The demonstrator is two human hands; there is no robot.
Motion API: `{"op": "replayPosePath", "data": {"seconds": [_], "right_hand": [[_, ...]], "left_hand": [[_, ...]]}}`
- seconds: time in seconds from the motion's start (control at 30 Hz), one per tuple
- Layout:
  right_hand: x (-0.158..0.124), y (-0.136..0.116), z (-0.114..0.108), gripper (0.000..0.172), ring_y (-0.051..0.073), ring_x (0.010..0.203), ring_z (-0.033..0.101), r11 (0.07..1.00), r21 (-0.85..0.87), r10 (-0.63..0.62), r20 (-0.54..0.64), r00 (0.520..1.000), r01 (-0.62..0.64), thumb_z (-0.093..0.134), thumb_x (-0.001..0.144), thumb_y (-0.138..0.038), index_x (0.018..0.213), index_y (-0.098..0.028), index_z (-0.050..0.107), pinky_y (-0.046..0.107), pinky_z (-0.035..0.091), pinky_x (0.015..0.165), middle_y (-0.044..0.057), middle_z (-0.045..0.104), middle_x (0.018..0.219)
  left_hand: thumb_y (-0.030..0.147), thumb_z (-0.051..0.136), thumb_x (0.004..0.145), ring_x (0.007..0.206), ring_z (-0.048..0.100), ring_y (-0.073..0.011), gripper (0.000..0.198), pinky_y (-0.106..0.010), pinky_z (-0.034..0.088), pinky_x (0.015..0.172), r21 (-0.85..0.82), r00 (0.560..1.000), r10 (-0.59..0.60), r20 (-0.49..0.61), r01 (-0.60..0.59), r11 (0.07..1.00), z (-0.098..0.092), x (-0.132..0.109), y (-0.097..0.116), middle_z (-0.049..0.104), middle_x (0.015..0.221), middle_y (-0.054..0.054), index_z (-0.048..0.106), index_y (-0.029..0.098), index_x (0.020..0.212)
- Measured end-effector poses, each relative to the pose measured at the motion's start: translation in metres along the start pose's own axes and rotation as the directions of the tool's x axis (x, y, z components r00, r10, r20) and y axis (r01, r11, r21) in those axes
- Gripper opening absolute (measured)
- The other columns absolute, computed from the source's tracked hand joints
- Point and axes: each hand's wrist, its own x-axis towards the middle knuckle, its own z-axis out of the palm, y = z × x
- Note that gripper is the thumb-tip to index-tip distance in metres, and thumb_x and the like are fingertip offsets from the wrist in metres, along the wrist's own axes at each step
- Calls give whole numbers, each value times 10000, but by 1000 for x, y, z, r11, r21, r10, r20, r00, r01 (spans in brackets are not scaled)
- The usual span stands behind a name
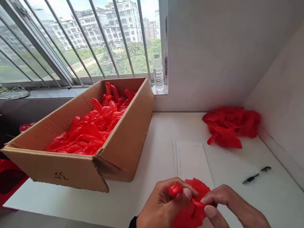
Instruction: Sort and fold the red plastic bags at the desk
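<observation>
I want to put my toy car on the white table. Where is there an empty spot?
Bare table lies between the cardboard box and the notepad, and between the pen and the red pile. The front edge is crowded: the left hand and right hand hold a red piece.

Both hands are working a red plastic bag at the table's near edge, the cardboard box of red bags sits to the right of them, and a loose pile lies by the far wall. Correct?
Not quite. The head view shows the cardboard box to the left of the hands, not the right. The rest holds: the left hand and right hand grip the red plastic bag at the table's near edge, and the loose pile lies by the far wall.
</observation>
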Motion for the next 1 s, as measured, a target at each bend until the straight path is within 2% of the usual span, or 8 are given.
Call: {"op": "replayPosePath", "data": {"seconds": [0.07,0.13,0.23,0.37,0.47,0.57,0.77,1.0], "right_hand": [[5,-1,2,171,144,822,686,993,62,99,68,993,-103,478,1016,-387,959,-309,620,183,573,608,-18,666,931],[10,3,6,182,170,1049,651,984,112,130,75,989,-138,462,1024,-420,1069,-325,610,249,574,845,-3,654,1114],[18,15,13,326,194,1291,514,976,168,120,108,987,-137,456,1030,-452,1345,-373,488,356,420,1100,1,582,1338],[25,27,23,352,174,901,622,937,256,181,228,957,-238,354,1061,-471,1322,-311,528,332,480,871,-1,668,958],[28,33,27,367,136,653,477,914,270,222,294,930,-303,340,1066,-460,1348,-297,509,290,420,682,-55,523,717],[30,38,30,395,128,616,406,910,274,184,407,895,-311,403,1054,-404,1435,-300,400,276,375,631,-77,468,692],[32,41,27,204,147,781,558,942,261,115,336,935,-210,431,1043,-369,989,-227,568,299,435,736,-6,634,893],[20,47,26,75,175,1035,555,970,184,128,164,978,-158,451,1040,-314,1052,-270,511,365,436,953,12,581,1070]], "left_hand": [[445,703,861,740,525,-141,313,-261,414,713,16,999,-28,26,28,999,-7,2,-1,642,798,-47,741,134,864],[361,715,853,749,526,-137,220,-256,419,708,54,998,-18,60,15,998,-12,3,-5,630,824,-39,724,141,854],[150,660,824,783,556,-140,67,-252,452,710,215,995,91,34,-96,972,-13,2,-15,637,886,-22,676,180,882],[-52,530,768,768,579,-108,336,-205,463,668,590,913,408,-30,-313,744,-14,1,-31,638,877,21,630,222,935],[-102,466,808,847,616,-96,429,-177,503,714,718,768,640,15,-453,528,-18,3,-45,647,950,1,625,218,1047],[-37,544,873,951,636,-114,351,-184,539,784,757,713,697,79,-498,423,-23,4,-55,629,1052,-42,637,200,1114],[35,543,930,1209,580,-177,531,-239,568,902,793,774,604,191,-484,369,-31,-3,-67,539,1333,-107,540,262,1410],[23,482,954,1369,428,-242,600,-405,447,1109,833,791,561,243,-466,297,-40,-11,-81,490,1472,-119,420,227,1514]]}}
